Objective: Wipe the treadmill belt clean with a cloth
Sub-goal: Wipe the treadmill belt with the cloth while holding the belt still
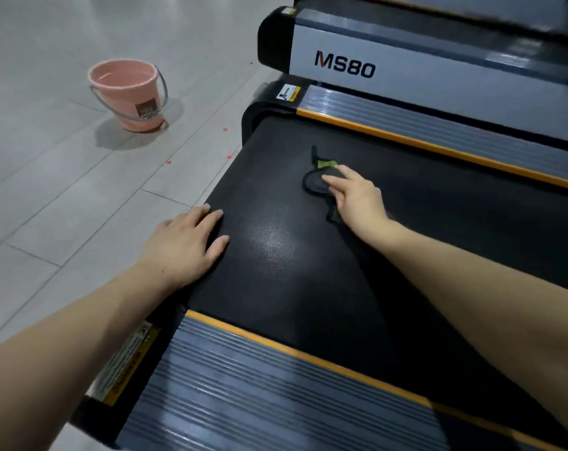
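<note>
The black treadmill belt (276, 249) runs across the middle of the view between two grey ribbed side rails with orange edging. A dark cloth (316, 183) with a green patch lies bunched on the belt. My right hand (357, 196) rests on it with straight fingers pressing the cloth down. My left hand (185, 242) lies flat at the belt's rear edge, fingers spread and holding nothing.
A pink bucket (128, 92) with a metal handle stands on the grey tiled floor (48, 190) at the upper left. A second treadmill marked MS80 (344, 65) sits behind the far side rail (438, 131). The near side rail (243, 385) lies below my arms.
</note>
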Tool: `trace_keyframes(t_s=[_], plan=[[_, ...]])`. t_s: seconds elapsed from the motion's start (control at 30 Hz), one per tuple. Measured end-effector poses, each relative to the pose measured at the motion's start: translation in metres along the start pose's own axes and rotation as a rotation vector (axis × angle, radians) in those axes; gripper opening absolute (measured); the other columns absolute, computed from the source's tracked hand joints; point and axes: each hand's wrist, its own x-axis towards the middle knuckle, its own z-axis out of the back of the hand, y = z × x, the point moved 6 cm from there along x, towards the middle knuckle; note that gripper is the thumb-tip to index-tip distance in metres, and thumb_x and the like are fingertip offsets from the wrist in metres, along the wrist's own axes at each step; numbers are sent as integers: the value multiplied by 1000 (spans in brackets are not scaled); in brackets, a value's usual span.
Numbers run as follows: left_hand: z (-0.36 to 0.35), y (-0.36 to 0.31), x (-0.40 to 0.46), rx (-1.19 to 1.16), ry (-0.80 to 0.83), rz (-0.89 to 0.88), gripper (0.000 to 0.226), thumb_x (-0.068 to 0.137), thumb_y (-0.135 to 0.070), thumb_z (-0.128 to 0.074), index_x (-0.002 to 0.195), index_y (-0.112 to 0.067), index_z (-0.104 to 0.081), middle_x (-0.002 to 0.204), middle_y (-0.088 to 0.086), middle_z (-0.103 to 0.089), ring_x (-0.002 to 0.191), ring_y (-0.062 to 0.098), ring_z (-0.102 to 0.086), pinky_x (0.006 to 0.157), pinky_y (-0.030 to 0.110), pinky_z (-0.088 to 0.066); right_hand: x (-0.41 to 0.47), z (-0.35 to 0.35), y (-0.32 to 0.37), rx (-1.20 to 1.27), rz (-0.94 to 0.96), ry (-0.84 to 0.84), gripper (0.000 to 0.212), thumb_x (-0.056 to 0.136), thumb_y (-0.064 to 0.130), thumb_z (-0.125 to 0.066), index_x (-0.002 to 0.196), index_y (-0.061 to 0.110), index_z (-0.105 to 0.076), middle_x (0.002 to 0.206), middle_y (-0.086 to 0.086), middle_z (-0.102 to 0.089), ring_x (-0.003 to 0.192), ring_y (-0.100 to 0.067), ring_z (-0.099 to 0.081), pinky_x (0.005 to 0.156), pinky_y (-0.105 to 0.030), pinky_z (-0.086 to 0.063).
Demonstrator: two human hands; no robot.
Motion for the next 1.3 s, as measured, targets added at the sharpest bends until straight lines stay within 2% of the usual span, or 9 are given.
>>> trace_keyframes(t_s=[0.1,0.23,0.33,0.47,0.57,0.8,0.93,1.1,1.3], plan=[[2,1,3,4,9,-18,74,94,-64,-23,150,-22,-45,153,7,-46,132,32,-53,105,47,-42,-43,2,27,72,57,-16,26,94,21,-61,116,29,-73,142,2,-57,126,-21,-57,105,-31,-45],[-1,0,3,-20,17,-14,63,101,-57,-37,152,-22,-42,157,8,-41,138,31,-46,110,47,-38,-150,21,76,273,418,227,28,98,26,-57,123,30,-69,145,4,-53,129,-14,-54,102,-31,-48],[1,-4,1,-20,34,0,62,102,-54,-37,156,-23,-36,162,8,-34,141,32,-43,114,46,-34,-149,26,74,236,603,282,28,97,20,-60,123,25,-69,144,0,-54,127,-16,-57,103,-29,-47],[0,-7,-1,-12,89,8,62,105,-50,-34,159,-22,-28,168,7,-22,149,27,-32,121,43,-23,-55,8,36,61,281,76,28,95,21,-60,120,27,-71,142,1,-56,126,-22,-57,101,-38,-49],[2,-7,-1,-15,119,2,61,105,-47,-36,160,-22,-26,169,6,-19,152,24,-26,121,43,-24,-48,2,38,91,64,24,27,95,20,-62,117,30,-73,142,6,-56,126,-17,-55,106,-32,-44],[12,-8,-32,41,250,-82,58,106,-44,-36,160,-28,-23,170,1,-13,155,21,-20,122,42,-24,-179,28,100,294,606,333,29,99,31,-51,121,31,-69,144,6,-53,122,-16,-58,94,-27,-50],[30,-1,-53,69,216,-89,59,103,-49,-35,158,-29,-28,168,-2,-22,154,19,-23,122,40,-24,-125,5,91,214,599,239,27,97,22,-59,121,27,-70,141,2,-57,117,-21,-62,102,-26,-45],[50,4,-82,-10,150,-15,65,96,-53,-25,152,-23,-40,160,1,-38,145,23,-37,116,42,-33,-66,-10,94,206,178,109,25,95,16,-63,114,27,-75,138,8,-59,121,-18,-59,102,-12,-32],[38,24,-84,-130,99,128,50,105,-41,-37,152,-27,-38,161,0,-36,146,24,-36,118,43,-31,-172,26,118,334,596,298,23,96,21,-64,117,27,-73,139,6,-58,122,-12,-59,99,-24,-47]])
